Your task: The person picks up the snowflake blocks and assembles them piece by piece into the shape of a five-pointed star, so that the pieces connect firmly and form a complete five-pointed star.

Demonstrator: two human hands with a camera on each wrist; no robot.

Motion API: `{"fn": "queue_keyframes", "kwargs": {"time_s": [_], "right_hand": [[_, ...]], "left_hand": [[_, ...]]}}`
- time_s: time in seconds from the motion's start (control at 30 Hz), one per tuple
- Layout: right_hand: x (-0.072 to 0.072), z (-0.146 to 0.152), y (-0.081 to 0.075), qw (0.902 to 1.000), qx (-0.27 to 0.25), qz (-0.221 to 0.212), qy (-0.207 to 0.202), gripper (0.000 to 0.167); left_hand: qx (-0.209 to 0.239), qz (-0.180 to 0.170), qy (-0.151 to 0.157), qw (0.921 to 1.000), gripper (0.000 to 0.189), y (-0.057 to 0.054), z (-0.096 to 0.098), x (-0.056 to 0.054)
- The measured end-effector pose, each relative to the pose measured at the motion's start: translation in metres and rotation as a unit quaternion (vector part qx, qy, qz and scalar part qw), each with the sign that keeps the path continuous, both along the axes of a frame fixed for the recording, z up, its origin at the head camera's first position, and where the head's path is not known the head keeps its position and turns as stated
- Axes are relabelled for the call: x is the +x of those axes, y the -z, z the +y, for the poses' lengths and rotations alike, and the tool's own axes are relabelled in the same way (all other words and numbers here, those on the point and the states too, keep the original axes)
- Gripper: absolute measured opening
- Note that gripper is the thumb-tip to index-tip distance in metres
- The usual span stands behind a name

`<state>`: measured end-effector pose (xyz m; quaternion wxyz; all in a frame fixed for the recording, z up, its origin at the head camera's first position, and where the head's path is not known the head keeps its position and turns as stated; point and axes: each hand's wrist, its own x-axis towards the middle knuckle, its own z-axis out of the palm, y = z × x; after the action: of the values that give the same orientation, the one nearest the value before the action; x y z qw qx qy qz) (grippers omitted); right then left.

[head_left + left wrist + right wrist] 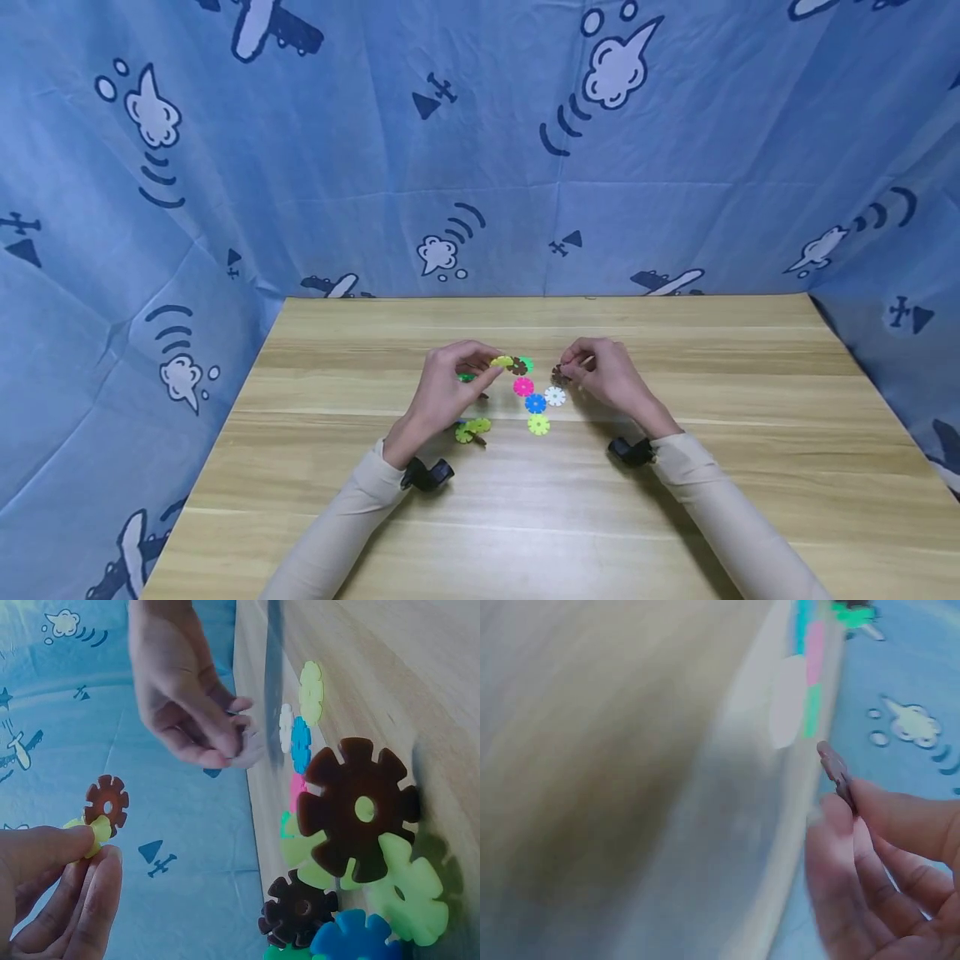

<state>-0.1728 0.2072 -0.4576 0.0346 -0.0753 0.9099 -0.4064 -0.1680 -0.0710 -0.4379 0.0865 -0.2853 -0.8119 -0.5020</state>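
Brown disc (835, 771): edge-pinched between thumb and fingertips of my right hand (609, 377), off the worktop (570, 525), about 2 o'clock from the pink disc (523, 382). Yellow disc (501, 362): pinched likewise in my left hand (448, 385), towards 10 o'clock, meeting a second brown disc (96, 796). Judged light, stiff, slightly slippery; best held by the rim, notches free. Outward: white disc (555, 396) near 4 o'clock of pink, blue disc (536, 403) near 5.

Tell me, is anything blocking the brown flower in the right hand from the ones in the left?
Nothing visible does. Between the brown piece in the right hand and the yellow and brown pair in the left hand there's only open space. The green piece and white piece lie below, on the table.
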Motion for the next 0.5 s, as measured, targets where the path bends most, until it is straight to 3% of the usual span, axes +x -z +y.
{"fn": "queue_keyframes", "kwargs": {"time_s": [0.17, 0.33, 0.5], "right_hand": [[0.006, -0.002, -0.018, 0.9976, -0.069, -0.008, 0.009, 0.019], [0.014, -0.009, -0.035, 0.9883, -0.149, -0.031, 0.01, 0.02], [0.023, -0.017, -0.045, 0.9801, -0.193, -0.046, -0.002, 0.022]], "left_hand": [[-0.004, 0.006, -0.002, 1.0, 0.01, -0.001, 0.001, 0.001], [-0.005, 0.009, 0.002, 0.9999, 0.01, -0.001, 0.002, 0.002], [-0.001, 0.014, 0.011, 0.9998, 0.011, 0.0, 0.004, 0.004]]}}
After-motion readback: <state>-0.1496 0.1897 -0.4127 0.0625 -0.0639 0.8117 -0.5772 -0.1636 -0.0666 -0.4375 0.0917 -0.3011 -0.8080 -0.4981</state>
